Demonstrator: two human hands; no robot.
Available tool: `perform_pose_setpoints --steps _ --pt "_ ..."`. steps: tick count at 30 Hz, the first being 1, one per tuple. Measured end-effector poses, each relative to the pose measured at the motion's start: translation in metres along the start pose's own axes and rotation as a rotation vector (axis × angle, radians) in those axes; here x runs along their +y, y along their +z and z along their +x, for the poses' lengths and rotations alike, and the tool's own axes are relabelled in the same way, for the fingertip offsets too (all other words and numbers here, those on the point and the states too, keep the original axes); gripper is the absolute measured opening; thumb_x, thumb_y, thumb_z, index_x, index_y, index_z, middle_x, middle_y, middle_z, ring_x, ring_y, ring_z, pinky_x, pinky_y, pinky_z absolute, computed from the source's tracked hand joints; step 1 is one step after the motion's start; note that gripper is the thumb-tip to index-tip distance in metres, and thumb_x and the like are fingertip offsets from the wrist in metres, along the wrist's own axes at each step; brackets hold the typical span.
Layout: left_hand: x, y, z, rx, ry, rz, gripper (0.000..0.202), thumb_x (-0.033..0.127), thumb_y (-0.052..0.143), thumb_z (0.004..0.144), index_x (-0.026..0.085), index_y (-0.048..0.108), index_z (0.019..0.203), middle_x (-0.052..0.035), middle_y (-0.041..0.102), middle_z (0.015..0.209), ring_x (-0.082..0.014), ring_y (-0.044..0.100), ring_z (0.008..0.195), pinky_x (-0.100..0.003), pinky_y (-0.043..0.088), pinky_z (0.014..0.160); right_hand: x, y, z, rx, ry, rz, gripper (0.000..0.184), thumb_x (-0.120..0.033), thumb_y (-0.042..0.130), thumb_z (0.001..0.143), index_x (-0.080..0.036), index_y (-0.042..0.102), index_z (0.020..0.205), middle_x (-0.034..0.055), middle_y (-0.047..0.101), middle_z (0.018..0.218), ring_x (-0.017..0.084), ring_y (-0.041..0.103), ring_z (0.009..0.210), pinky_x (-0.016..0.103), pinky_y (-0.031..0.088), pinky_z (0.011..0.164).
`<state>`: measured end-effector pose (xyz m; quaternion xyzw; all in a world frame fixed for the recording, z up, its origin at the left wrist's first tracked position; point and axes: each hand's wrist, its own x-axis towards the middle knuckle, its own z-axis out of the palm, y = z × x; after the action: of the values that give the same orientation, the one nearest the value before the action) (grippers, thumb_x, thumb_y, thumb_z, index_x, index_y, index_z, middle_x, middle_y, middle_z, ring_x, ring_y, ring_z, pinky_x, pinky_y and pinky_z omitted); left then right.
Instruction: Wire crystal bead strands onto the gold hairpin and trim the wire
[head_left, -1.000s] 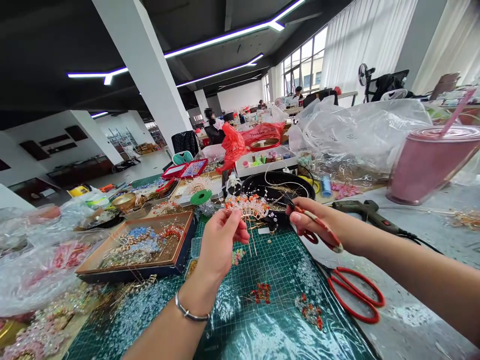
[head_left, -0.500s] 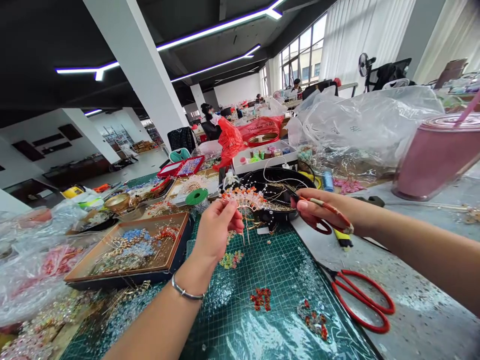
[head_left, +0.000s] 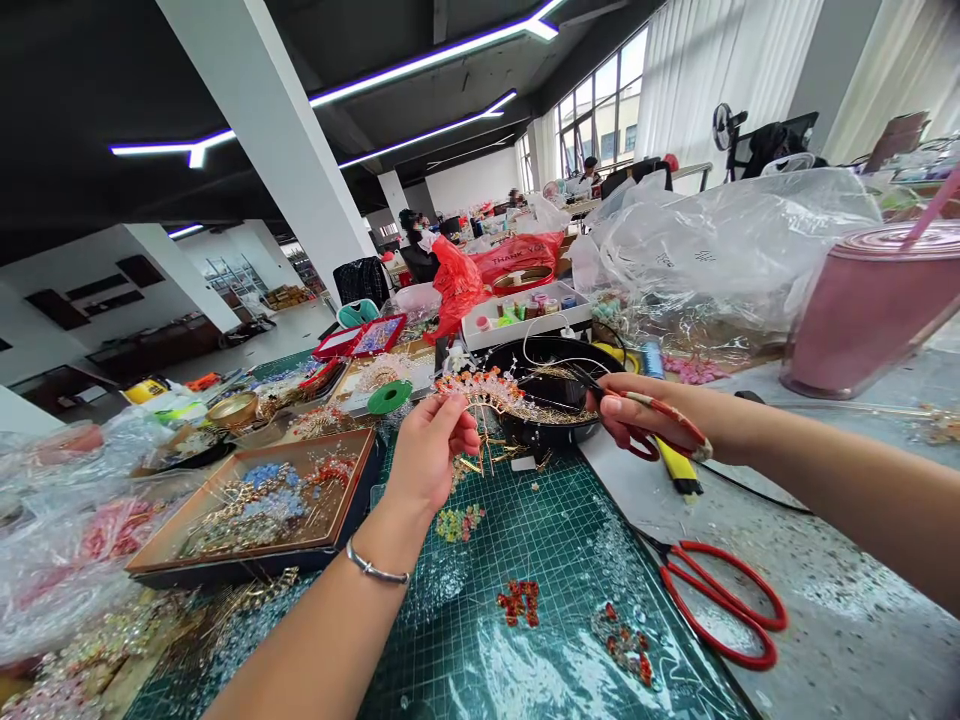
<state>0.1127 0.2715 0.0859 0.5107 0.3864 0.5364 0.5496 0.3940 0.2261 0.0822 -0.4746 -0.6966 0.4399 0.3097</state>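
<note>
We are working at a bench [head_left: 832, 610] with a green mat [head_left: 547, 530] on it. Our left hand [head_left: 431, 450] is raised above the far part of the mat. It is pinching a beaded comb [head_left: 487, 392] between the thumb and the fingertips. The comb is hanging in the air over the far edge of the mat, with its orange and pink beads on top and its gold prongs pointing down to the mat. A thin bracelet [head_left: 373, 570] is sitting on this wrist.

Our right hand [head_left: 637, 415] is hovering above the far right corner of the mat, and it is closed around red-handled pliers [head_left: 660, 415]. The dark tip of the pliers is pointing left, toward the comb. We cannot tell if the tip is touching the comb.

A black bowl [head_left: 551, 425] is standing just behind the mat, under the comb and the pliers. A yellow tool [head_left: 675, 467] is lying just right of the mat, below our right hand. Red scissors [head_left: 724, 605] are lying on the bench, also right of the mat and nearer to us. A brown tray [head_left: 255, 500] full of beads is standing at the left side of the mat. Small red beads [head_left: 521, 598] are lying on the mat itself. A pink cup [head_left: 862, 310] is standing far right of the mat.
</note>
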Motion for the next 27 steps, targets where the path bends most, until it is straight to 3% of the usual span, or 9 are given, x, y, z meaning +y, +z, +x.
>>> perform_pose_setpoints --steps 10,19,27 --pt "0.003 0.005 -0.003 -0.031 -0.011 -0.012 0.033 0.041 0.079 0.073 0.014 0.06 0.076 0.0022 0.062 0.064 -0.008 0.057 0.05 -0.019 0.047 0.045 -0.007 0.006 0.005 -0.057 -0.027 0.071 0.058 -0.077 0.046 0.089 -0.021 0.049 0.105 -0.0016 0.056 0.074 0.013 0.052 0.058 0.028 0.043 0.055" --pt "0.0 0.005 -0.001 -0.044 -0.028 -0.008 0.035 0.041 0.081 0.071 0.015 0.06 0.081 0.002 0.063 0.065 -0.0082 0.056 0.049 -0.019 0.047 0.044 -0.01 0.005 0.004 -0.01 -0.018 0.052 0.055 -0.078 0.047 0.088 -0.023 0.046 0.088 -0.0052 0.047 0.057 0.01 0.039 0.046 0.024 0.026 0.042" --pt "-0.002 0.009 0.001 -0.051 -0.033 0.0 0.033 0.041 0.079 0.072 0.014 0.061 0.079 0.0023 0.062 0.066 -0.0076 0.056 0.05 -0.018 0.046 0.044 -0.005 0.0 0.005 0.031 0.028 -0.018 0.055 -0.079 0.046 0.086 -0.024 0.042 0.081 -0.0066 0.04 0.054 0.011 0.036 0.044 0.024 0.024 0.04"
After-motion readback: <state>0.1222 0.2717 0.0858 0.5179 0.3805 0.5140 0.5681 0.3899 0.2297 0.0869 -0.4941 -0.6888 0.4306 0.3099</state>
